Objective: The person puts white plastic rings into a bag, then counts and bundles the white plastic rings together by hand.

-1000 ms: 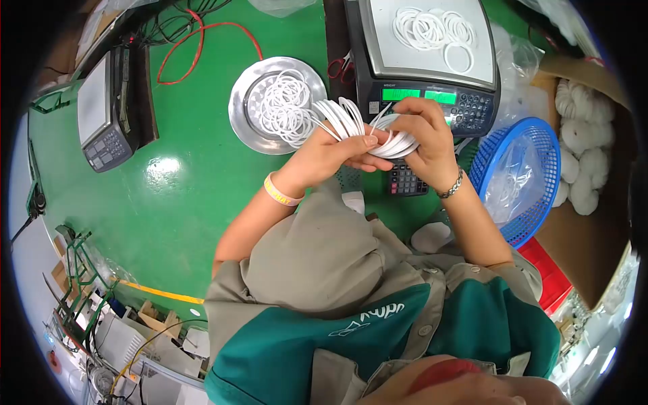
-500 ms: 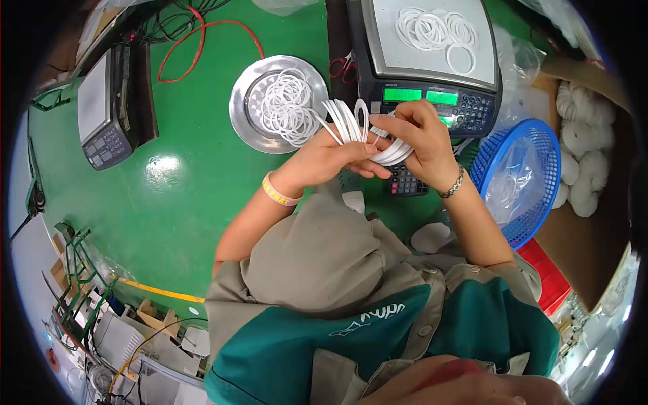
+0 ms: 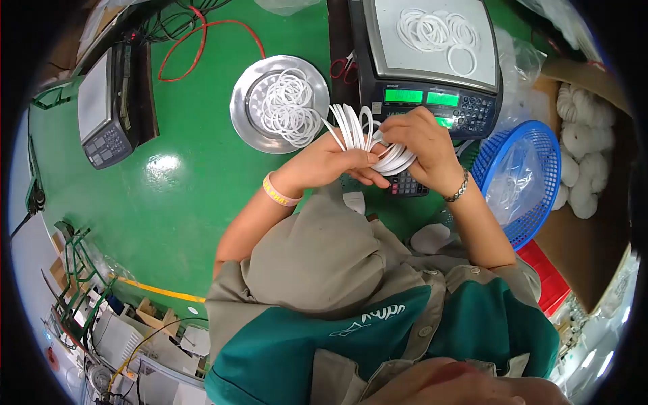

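Observation:
Several thin white rings [image 3: 351, 128] stand fanned out in my left hand [image 3: 332, 162], its thumb pressed over them. My right hand [image 3: 426, 145] has its fingers curled round a second bunch of white rings [image 3: 393, 160], right beside the first. One ring stands upright between the two bunches. Just left of my hands is a round metal plate [image 3: 241, 111] with a loose heap of white rings [image 3: 287, 108]. Beyond my right hand stands a digital scale [image 3: 439, 111], with more white rings [image 3: 432, 30] on its pan. A calculator [image 3: 410, 185] lies partly hidden under my hands.
A blue basket [image 3: 550, 182] with a clear plastic bag stands at the right. Next to it is a cardboard box [image 3: 574, 250] of white ring bundles [image 3: 586, 135]. Red-handled scissors [image 3: 344, 67] lie left of the scale. A second scale [image 3: 108, 111] sits far left, near a red cable [image 3: 233, 22].
My right hand's fingers have closed in over the rings, and its raised index finger has come down. The rings in my left hand have tilted and spread slightly. The plate and scale are unchanged.

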The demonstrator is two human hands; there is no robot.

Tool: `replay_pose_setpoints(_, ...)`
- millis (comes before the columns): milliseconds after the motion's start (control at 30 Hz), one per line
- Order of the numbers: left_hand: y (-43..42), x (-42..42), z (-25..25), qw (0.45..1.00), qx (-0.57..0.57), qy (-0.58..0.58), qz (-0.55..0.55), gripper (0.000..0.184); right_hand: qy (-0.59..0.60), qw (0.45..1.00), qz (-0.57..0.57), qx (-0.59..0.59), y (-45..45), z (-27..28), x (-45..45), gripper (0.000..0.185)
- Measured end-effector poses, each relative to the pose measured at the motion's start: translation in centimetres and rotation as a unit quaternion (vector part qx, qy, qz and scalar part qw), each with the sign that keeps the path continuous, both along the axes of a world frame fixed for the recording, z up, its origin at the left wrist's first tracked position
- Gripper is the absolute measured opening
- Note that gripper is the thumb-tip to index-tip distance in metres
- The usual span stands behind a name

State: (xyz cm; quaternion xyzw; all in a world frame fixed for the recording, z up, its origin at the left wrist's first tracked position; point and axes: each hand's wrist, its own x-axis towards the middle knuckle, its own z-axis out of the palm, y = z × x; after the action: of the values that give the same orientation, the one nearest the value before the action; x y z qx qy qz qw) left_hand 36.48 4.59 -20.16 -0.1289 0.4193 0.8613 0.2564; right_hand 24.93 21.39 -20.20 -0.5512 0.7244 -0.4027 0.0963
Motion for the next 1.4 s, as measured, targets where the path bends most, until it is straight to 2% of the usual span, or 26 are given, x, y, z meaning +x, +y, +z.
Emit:
replay_pose_setpoints(100,-0.1,0.0,-0.2,1.0,0.004,-0.001,-0.009,0.026,-0.026,1.0,-0.005,-0.011,-0.2,0.3,0.2,0.044)
replay_pose_setpoints(233,-0.1,0.1,-0.1,1.0,0.001,-0.017,-0.005,0.024,0.017,0.999,0.01,0.038,-0.4,1.1,0.2,0.057)
replay_pose_setpoints(300,-0.2,0.0,0.1,1.0,0.003,-0.015,-0.015,0.024,0.024,0.999,0.006,0.032,-0.2,0.8,0.2,0.055)
replay_pose_setpoints(467,-0.3,-0.1,0.2,0.999,-0.009,0.014,-0.032,0.025,-0.008,0.999,-0.012,0.049,0.0,0.8,0.4,0.035)
replay_pose_setpoints(633,0.0,-0.2,-0.5,0.999,-0.037,-0.008,0.017,0.027,0.004,1.0,-0.019,0.013,0.0,0.4,0.0,0.034)
replay_pose_setpoints(700,-0.1,-0.4,-0.6,0.995,-0.033,-0.01,0.09,0.029,0.008,0.999,-0.032,0.013,0.2,0.4,-0.5,0.032)
replay_pose_setpoints(767,-0.5,-0.6,-1.1,0.986,-0.038,-0.003,0.165,0.03,0.044,0.994,-0.082,0.064,0.7,0.9,-1.6,0.029)
replay_pose_setpoints(833,-1.1,-0.5,-1.7,0.986,-0.064,-0.005,0.156,0.028,0.066,0.982,-0.159,0.082,1.1,0.7,-3.6,0.024)
replay_pose_setpoints(867,-1.2,-0.6,-1.5,0.986,-0.083,-0.017,0.145,0.024,0.075,0.971,-0.194,0.116,1.5,0.4,-5.4,0.023)
replay_pose_setpoints(900,-1.2,-0.5,-1.9,0.989,-0.114,-0.011,0.097,0.021,0.033,0.956,-0.246,0.159,1.7,0.2,-7.4,0.025)
replay_pose_setpoints(933,-1.2,-0.5,-2.3,0.988,-0.145,-0.004,0.05,0.018,-0.008,0.958,-0.256,0.127,1.7,-0.4,-9.9,0.025)
replay_pose_setpoints(967,-0.8,-0.5,-2.3,0.984,-0.177,-0.009,0.006,0.015,-0.038,0.948,-0.275,0.153,2.0,-0.8,-12.7,0.023)
replay_pose_setpoints(1000,-0.4,-0.2,-2.7,0.975,-0.22,0.005,-0.036,0.014,-0.034,0.956,-0.253,0.141,2.6,-2.2,-16.2,0.02)
replay_pose_setpoints(1067,0.1,-0.3,-2.3,0.93,-0.333,0.017,-0.153,0.016,-0.204,0.912,-0.297,0.199,1.6,-1.4,-20.3,0.019)
replay_pose_setpoints(1133,0.3,0.0,-4.0,0.795,-0.549,0.163,-0.201,0.019,-0.277,0.886,-0.323,0.185,0.8,-2.1,-23.3,0.016)
replay_pose_setpoints(1233,0.2,0.2,-5.4,0.793,-0.557,0.175,-0.175,0.016,-0.356,0.865,-0.318,0.155,-1.3,-4.8,-26.6,0.019)
replay_pose_setpoints(1267,0.0,0.1,-5.7,0.795,-0.553,0.166,-0.188,0.015,-0.353,0.875,-0.295,0.154,-2.0,-5.5,-27.1,0.024)
replay_pose_setpoints(1333,-0.2,0.3,-6.2,0.817,-0.533,0.16,-0.152,0.015,-0.302,0.871,-0.305,0.238,-3.7,-6.4,-27.9,0.029)
replay_pose_setpoints(1367,-0.2,0.6,-6.3,0.805,-0.556,0.162,-0.132,0.015,-0.241,0.885,-0.281,0.282,-3.8,-8.9,-29.8,0.032)
replay_pose_setpoints(1400,0.0,0.7,-6.0,0.762,-0.618,0.152,-0.119,0.014,-0.149,0.908,-0.269,0.285,-4.5,-9.2,-29.4,0.033)
